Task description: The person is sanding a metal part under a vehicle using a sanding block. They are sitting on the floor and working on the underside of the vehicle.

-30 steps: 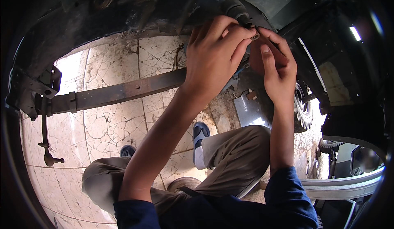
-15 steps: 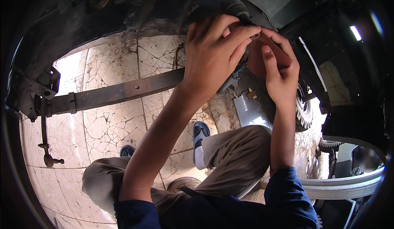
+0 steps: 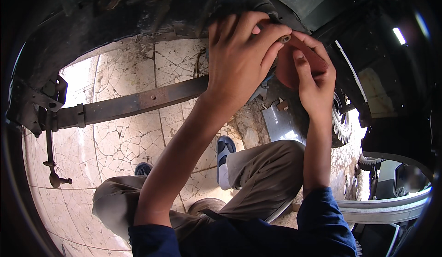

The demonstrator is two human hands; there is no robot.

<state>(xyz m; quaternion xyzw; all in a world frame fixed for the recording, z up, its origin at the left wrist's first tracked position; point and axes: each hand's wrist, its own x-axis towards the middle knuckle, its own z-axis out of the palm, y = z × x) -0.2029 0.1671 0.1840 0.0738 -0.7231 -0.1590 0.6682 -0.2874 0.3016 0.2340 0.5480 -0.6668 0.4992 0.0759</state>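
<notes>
Up under the dark vehicle body, my left hand (image 3: 235, 61) is closed, thumb and forefinger pinching a small round metal piece (image 3: 285, 39) with a hollow end. How far that piece reaches behind my fingers is hidden. My right hand (image 3: 315, 84) grips a curved reddish-brown sheet of sandpaper (image 3: 287, 73), its thumb over the inner face and its fingers behind. The sheet's upper edge lies close to the metal piece; whether they touch I cannot tell. Just above my left fingers is a dark cylindrical part (image 3: 262, 6).
A leaf spring (image 3: 152, 98) crosses below my left hand, with a rod and ball joint (image 3: 55, 179) hanging at its left. A black body panel (image 3: 161, 15) arches overhead. To the right are a toothed wheel (image 3: 340, 123) and a pale curved rail (image 3: 386, 211). Cracked tiles (image 3: 124, 142) cover the floor.
My left hand has shifted slightly up, and more of the metal piece's hollow end shows. The sandpaper has tilted a little; my right hand has barely moved.
</notes>
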